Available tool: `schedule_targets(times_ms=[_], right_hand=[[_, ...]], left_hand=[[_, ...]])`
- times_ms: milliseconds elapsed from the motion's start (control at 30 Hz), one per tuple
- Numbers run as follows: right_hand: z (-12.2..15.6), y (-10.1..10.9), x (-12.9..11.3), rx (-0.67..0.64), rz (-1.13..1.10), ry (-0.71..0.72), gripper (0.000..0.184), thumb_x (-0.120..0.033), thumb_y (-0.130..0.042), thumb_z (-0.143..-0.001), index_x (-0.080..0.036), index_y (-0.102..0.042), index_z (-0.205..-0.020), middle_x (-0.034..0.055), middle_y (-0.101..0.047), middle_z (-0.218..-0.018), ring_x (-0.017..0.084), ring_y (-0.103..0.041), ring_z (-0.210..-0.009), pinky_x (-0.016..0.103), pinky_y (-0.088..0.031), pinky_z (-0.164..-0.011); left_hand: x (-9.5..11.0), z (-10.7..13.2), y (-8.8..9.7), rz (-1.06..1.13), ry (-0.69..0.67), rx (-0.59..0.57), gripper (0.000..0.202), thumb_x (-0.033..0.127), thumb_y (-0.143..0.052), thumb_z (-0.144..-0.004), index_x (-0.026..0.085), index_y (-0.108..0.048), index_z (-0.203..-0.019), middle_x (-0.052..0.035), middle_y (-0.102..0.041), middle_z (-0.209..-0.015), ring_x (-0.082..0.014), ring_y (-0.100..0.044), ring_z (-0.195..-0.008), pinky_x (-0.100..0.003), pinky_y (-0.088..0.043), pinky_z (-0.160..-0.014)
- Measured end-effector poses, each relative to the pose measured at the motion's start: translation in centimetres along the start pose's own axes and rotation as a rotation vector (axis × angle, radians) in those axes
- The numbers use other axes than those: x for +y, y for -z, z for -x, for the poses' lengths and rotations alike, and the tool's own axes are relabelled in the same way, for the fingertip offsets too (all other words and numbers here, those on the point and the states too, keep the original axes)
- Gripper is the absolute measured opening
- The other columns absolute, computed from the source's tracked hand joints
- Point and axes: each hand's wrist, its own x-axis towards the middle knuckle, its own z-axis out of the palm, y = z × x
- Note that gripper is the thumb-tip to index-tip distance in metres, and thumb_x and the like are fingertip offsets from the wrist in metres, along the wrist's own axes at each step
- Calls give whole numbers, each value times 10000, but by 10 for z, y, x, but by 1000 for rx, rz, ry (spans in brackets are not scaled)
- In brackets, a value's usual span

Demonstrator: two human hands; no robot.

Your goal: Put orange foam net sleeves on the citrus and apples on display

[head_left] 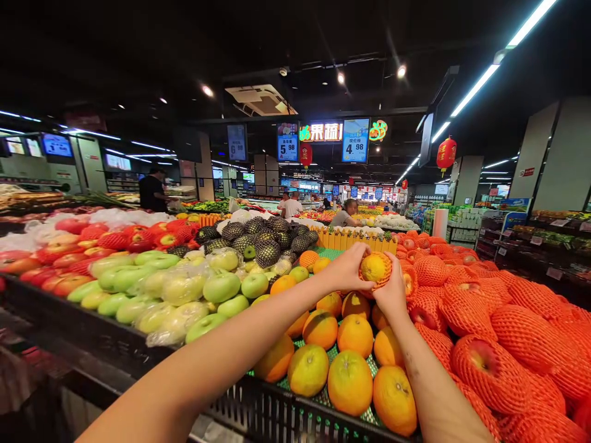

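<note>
Both my hands reach out over a supermarket fruit display. Between them I hold an orange (375, 267) partly wrapped in an orange foam net. My left hand (348, 269) grips it from the left with fingers curled over the top. My right hand (393, 292) cups it from below and the right. Under my hands lies a pile of bare oranges (349, 381) on a green mat in a black crate (258, 409).
Green apples (221, 286) lie to the left, red apples (69, 246) further left, dark netted fruit (268, 237) behind. Fruit in orange foam nets (508, 344) fills the right side. Other people (344, 214) stand at stalls far behind. Price signs (355, 140) hang overhead.
</note>
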Motion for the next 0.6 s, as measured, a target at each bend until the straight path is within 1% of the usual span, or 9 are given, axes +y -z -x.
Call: schedule_targets(times_ms=[67, 167, 200, 267, 333, 433, 467, 533, 600], right_hand=[[-2, 2, -1, -21, -50, 12, 814, -259, -738, -637, -171, -455, -1396, 159, -538, -1354, 311, -573, -1209, 449, -479, -1052], [-4, 5, -6, -74, -84, 69, 866, -221, -725, -665, -164, -409, -1470, 155, -529, -1372, 296, -564, -1239, 424, -481, -1063], [-4, 7, -8, -108, -68, 108, 850, -205, -709, -689, -171, -409, -1483, 147, -525, -1381, 287, -563, -1247, 417, -477, -1072], [-4, 10, -12, -195, 0, 189, 806, -158, -665, -729, -205, -426, -1497, 122, -518, -1409, 270, -560, -1264, 409, -469, -1089], [-5, 13, -13, -273, 102, 224, 790, -68, -590, -733, -233, -454, -1494, 93, -536, -1422, 259, -560, -1276, 408, -472, -1089], [-6, 15, -9, -308, 324, 161, 751, 53, -469, -674, -203, -593, -1369, 79, -639, -1307, 263, -611, -1202, 391, -508, -1022], [-7, 16, -7, -301, 395, 129, 717, 71, -451, -664, -192, -638, -1303, 77, -667, -1251, 263, -631, -1158, 377, -518, -991], [-8, 17, -5, -267, 486, 90, 644, 81, -458, -670, -195, -683, -1205, 67, -692, -1174, 254, -656, -1077, 345, -529, -932], [-8, 16, -5, -235, 512, 93, 618, 78, -486, -678, -210, -687, -1185, 57, -695, -1160, 243, -664, -1029, 324, -532, -895]], left_hand=[[3, -4, -3, 20, 113, 11, 597, 415, -846, -649, 193, -481, -1065, -73, -593, -1066, -257, -579, -930, -373, -472, -801], [5, -5, -8, 95, 329, -18, 603, 553, -817, -655, 195, -531, -1047, -63, -652, -1031, -266, -613, -894, -381, -472, -772], [3, -4, -10, 132, 368, -24, 599, 562, -804, -656, 194, -547, -1053, -66, -664, -1038, -271, -621, -905, -382, -477, -778], [-2, 2, -15, 195, 384, 3, 571, 526, -777, -655, 192, -565, -1066, -73, -673, -1062, -276, -625, -941, -388, -488, -817], [-13, 12, -17, 260, 397, 54, 549, 524, -735, -664, 187, -565, -1063, -80, -672, -1074, -276, -622, -962, -396, -498, -861], [-36, 28, -11, 378, 483, 95, 547, 614, -628, -727, 183, -537, -1052, -82, -668, -1063, -268, -632, -982, -374, -529, -848], [-45, 33, -5, 383, 533, 117, 546, 629, -590, -749, 186, -516, -1059, -79, -663, -1062, -259, -639, -975, -347, -542, -797], [-62, 42, 7, 321, 716, 143, 553, 651, -536, -792, 205, -454, -1108, -67, -655, -1083, -231, -667, -899, -285, -530, -638], [-80, 49, 20, 264, 827, 142, 542, 641, -457, -857, 204, -399, -1172, -78, -661, -1095, -204, -689, -793, -257, -506, -570]])
